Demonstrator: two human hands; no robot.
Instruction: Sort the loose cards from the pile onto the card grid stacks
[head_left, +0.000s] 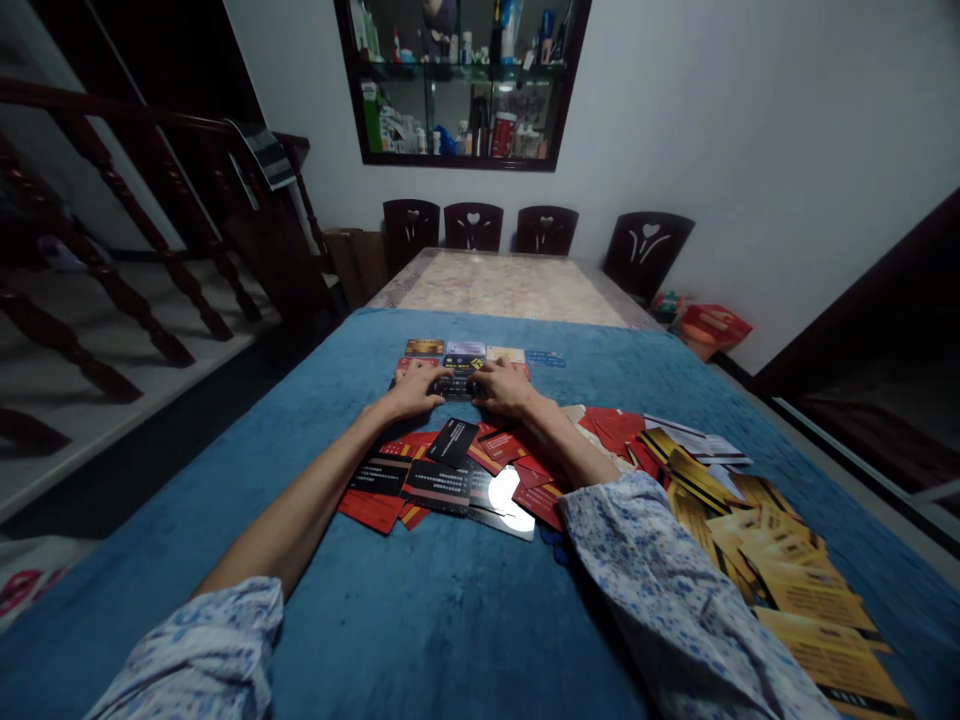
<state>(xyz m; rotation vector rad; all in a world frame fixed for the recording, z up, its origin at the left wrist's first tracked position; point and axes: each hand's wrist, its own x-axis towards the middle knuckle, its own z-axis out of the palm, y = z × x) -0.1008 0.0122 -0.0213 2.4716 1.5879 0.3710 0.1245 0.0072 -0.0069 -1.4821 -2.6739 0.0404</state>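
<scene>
A small black card [456, 387] lies flat between my two hands, on the blue cloth. My left hand [412, 388] has its thumb and fingers at the card's left end. At the right end, my right hand [506, 387] grips it in the same way. Just beyond them are rows of cards: a gold-brown card [424, 347], a pale blue card [466, 348], a cream card [505, 354] and a blue card [545, 358]. A black card with yellow marks [465, 362] sits directly behind the held one. My hands partly cover the red cards beside it.
Nearer me lies a loose pile of red and black cards [439, 483], with a shiny silver card [510, 500] reflecting light. Many gold cards [795, 570] spread at the right. The blue cloth [337, 620] covers the near table; bare stone tabletop [502, 285] and several chairs [472, 226] stand beyond.
</scene>
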